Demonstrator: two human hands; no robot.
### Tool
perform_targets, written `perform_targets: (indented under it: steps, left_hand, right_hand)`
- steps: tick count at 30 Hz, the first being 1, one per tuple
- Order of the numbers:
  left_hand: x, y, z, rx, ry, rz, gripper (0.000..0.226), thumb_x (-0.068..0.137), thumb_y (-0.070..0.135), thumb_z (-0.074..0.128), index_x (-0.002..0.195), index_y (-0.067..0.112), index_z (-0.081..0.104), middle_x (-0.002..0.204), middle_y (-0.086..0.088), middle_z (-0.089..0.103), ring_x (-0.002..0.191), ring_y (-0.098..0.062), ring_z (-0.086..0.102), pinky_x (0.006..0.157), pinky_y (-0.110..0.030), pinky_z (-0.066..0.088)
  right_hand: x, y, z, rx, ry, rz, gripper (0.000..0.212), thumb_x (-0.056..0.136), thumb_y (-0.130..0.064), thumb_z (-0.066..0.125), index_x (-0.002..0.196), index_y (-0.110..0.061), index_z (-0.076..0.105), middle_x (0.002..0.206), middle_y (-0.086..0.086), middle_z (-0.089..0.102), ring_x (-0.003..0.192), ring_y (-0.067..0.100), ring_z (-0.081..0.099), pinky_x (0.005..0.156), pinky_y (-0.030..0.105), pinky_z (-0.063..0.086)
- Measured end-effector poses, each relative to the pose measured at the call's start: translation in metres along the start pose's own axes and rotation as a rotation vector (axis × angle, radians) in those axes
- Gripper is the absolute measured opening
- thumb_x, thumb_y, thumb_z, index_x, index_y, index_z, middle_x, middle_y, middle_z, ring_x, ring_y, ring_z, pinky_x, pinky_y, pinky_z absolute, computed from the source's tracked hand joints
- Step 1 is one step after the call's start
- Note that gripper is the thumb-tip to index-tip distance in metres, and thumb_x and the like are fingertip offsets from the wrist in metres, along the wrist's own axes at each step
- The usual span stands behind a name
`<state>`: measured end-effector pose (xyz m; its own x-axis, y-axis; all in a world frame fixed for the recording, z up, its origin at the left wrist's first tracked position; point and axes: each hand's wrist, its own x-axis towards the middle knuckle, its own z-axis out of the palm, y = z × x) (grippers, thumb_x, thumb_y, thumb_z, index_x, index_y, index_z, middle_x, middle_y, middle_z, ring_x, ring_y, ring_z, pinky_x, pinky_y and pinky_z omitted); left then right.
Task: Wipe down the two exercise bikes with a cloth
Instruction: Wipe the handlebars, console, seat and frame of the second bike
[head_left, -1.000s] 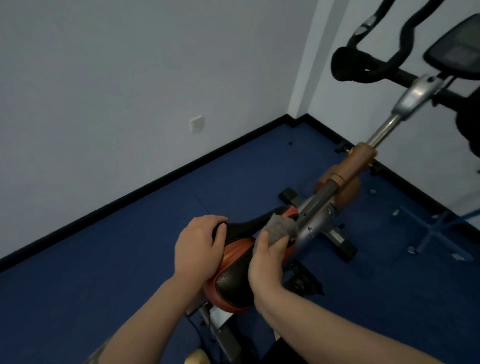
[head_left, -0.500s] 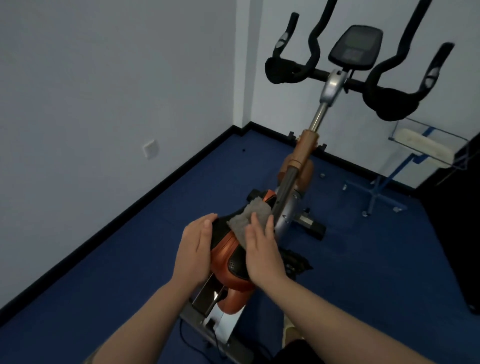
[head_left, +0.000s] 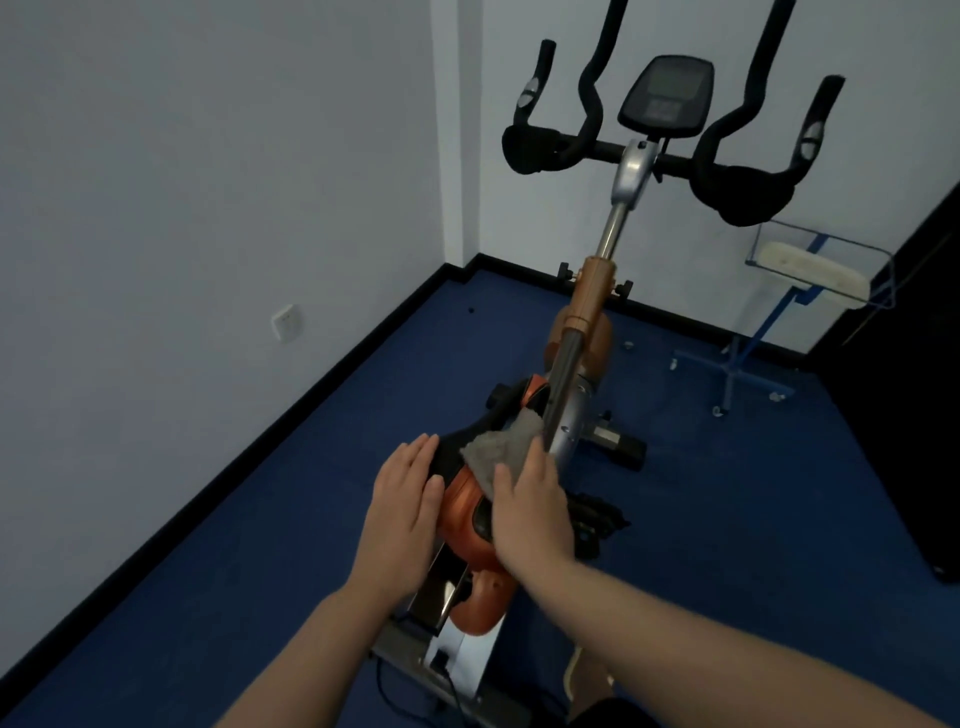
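The grey cloth (head_left: 501, 446) lies bunched on the front part of the black and orange saddle (head_left: 462, 506) of the exercise bike (head_left: 571, 364), just beside the silver frame post. The right hand (head_left: 530, 512) lies flat on it, fingers straight and together, pressing the cloth down onto the saddle. The left hand (head_left: 402, 514) rests with straight fingers along the saddle's left side, holding nothing. Ahead of the saddle the bike's post rises through an orange sleeve to black handlebars (head_left: 649, 150) with padded armrests, and a small dark display (head_left: 665, 96) sits in the middle of them. The bike's black foot bars stand on a dark blue floor (head_left: 727, 519). Pale walls (head_left: 208, 182) meet in a corner behind the handlebars, with a black skirting strip running along their base and a white socket (head_left: 285, 322) low on the left wall. To the right, near the far wall, a blue stand on wheels (head_left: 748, 353) carries a clear tray with a white pad in it. A dark panel fills the right edge of the room.
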<state>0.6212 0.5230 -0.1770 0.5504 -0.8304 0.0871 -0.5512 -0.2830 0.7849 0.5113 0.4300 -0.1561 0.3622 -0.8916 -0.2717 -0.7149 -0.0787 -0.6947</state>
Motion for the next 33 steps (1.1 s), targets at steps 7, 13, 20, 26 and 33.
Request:
perform_targets:
  steps: [7,13,20,26,33]
  left_hand:
    - [0.003,-0.001,0.003,0.011,0.012,-0.008,0.051,0.101,0.038,0.028,0.150,0.024,0.033,0.155,0.008,0.029,0.145,-0.008,0.016,0.122,-0.031,0.011]
    - [0.004,-0.003,-0.001,0.005,-0.012,0.009,0.057,0.097,0.044,0.024,0.149,0.024,0.032,0.155,0.008,0.028,0.145,-0.008,0.015,0.122,-0.032,0.011]
    - [0.004,-0.003,-0.001,-0.001,-0.038,-0.026,0.061,0.094,0.049,0.023,0.151,0.027,0.029,0.156,0.012,0.025,0.146,-0.006,0.012,0.123,-0.035,0.011]
    - [0.003,0.000,0.000,0.010,-0.029,-0.033,0.060,0.095,0.047,0.023,0.151,0.026,0.030,0.157,0.011,0.024,0.147,-0.007,0.011,0.122,-0.033,0.010]
    - [0.004,-0.001,0.003,0.004,-0.005,-0.038,0.059,0.095,0.046,0.023,0.150,0.027,0.031,0.156,0.011,0.025,0.146,-0.005,0.011,0.120,-0.028,0.008]
  right_hand:
    - [0.016,0.002,-0.010,0.030,-0.073,0.020,0.063,0.104,-0.046,0.022,0.156,-0.020,-0.002,0.162,0.005,0.013,0.141,0.026,0.031,0.110,0.040,0.035]
    - [-0.041,0.020,0.013,-0.110,-0.027,-0.196,0.071,0.099,-0.052,0.020,0.148,-0.029,-0.025,0.157,-0.014,-0.025,0.147,0.014,-0.012,0.118,0.035,0.013]
    - [-0.026,0.006,0.012,0.350,0.080,0.128,0.061,0.102,-0.040,0.035,0.156,-0.026,0.009,0.159,0.000,0.018,0.143,0.023,0.024,0.115,0.047,0.028]
    - [-0.009,0.011,0.008,0.315,0.070,0.084,0.056,0.102,-0.042,0.036,0.153,-0.023,0.021,0.152,0.002,0.033,0.136,0.021,0.036,0.111,0.044,0.036]
    - [-0.011,0.003,0.003,-0.140,-0.076,-0.102,0.074,0.100,-0.050,0.031,0.155,-0.019,-0.008,0.163,0.001,-0.003,0.149,0.024,0.006,0.119,0.045,0.020]
